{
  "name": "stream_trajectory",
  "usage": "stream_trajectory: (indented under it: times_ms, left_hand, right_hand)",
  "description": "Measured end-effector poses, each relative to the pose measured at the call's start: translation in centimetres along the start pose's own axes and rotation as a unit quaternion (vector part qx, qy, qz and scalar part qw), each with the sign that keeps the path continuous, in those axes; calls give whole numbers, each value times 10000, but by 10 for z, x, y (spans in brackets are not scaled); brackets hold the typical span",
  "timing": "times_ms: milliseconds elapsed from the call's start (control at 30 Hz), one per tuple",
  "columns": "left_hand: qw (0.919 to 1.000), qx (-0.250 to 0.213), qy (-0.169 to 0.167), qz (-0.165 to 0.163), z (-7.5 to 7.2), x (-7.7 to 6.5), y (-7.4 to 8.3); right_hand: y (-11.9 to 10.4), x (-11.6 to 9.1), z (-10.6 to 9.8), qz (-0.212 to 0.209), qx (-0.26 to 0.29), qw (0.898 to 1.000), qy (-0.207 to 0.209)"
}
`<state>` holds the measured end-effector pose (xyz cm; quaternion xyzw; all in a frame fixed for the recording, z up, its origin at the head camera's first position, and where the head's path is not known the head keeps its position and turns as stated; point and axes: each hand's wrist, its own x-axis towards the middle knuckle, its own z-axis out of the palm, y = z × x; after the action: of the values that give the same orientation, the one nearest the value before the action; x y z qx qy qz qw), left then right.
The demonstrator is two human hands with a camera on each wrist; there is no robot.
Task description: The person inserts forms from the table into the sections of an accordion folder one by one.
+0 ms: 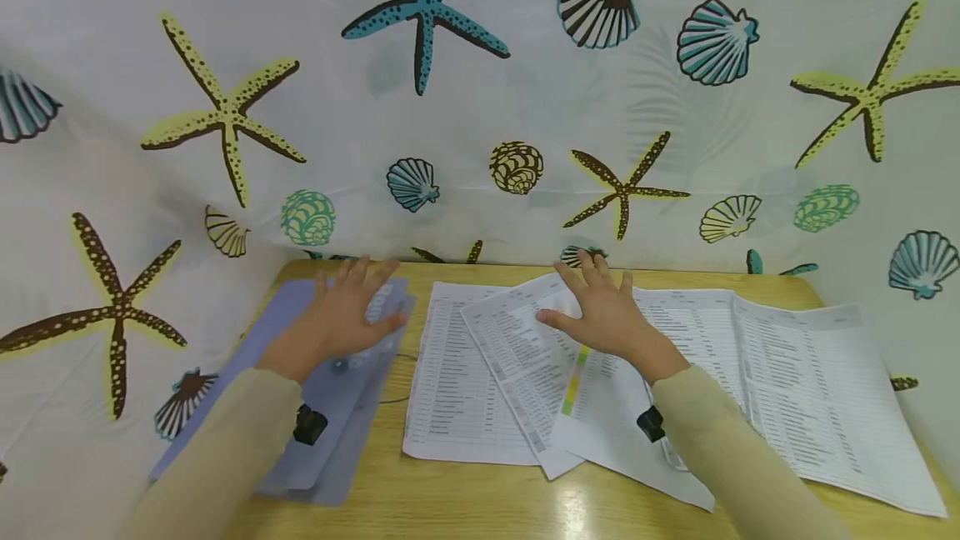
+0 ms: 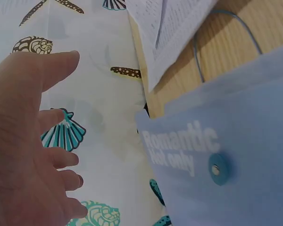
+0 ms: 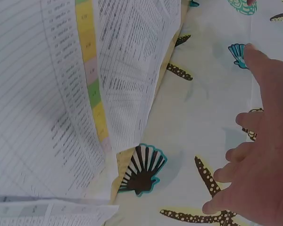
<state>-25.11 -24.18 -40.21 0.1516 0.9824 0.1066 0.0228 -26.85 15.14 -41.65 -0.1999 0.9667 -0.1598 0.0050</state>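
My left hand (image 1: 337, 319) hovers with fingers spread over a blue-grey document folder (image 1: 262, 407) at the table's left. White lettering and a round blue button (image 2: 219, 168) show on that folder in the left wrist view. To the right, my right hand (image 1: 603, 315) is held out, fingers apart, over printed sheets. Nothing is in either hand. Under the right hand, a tilted printed sheet (image 1: 517, 373) overlaps another printed sheet (image 1: 457, 390) to its left. A sheet with a coloured strip (image 3: 92, 75) of yellow, pink and green lies beneath the right forearm.
More printed sheets (image 1: 817, 390) spread to the table's right edge. A thin grey cord (image 2: 236, 19) loops out beside the folder. The wooden table (image 1: 435, 507) meets a white cloth (image 1: 480, 223) with starfish and shells along its back and sides.
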Motion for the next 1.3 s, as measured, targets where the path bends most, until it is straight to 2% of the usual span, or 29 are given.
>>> stream_trajectory:
  times_ms: [100, 333, 633, 833, 1000, 1133, 1300]
  left_hand:
    - [10000, -12, -60, -34, 3, -6, -5]
    - [10000, -39, 47, -3, 9, -18, -13]
    - [9996, -190, 8, -187, 18, -35, -22]
    - [9994, -300, 91, -129, 26, -47, -30]
    - [9987, -384, 348, 28, 33, -55, -38]
    - [9959, -463, 744, 226, 39, -59, -45]
    - [9915, -538, 1162, 238, 43, -63, -50]
  right_hand:
    - [-12, 3, 6, -88, 9, 9999, -82]
    - [-36, 11, 21, -318, -82, 9993, -189]
    - [-64, 18, 41, -547, 211, 9974, -426]
    - [-80, 23, 56, -737, 259, 9956, -516]
    - [-94, 26, 68, -1006, 457, 9922, -576]
    - [-103, 29, 78, -1187, 541, 9892, -666]
    - [-117, 32, 87, -1334, 527, 9865, -796]
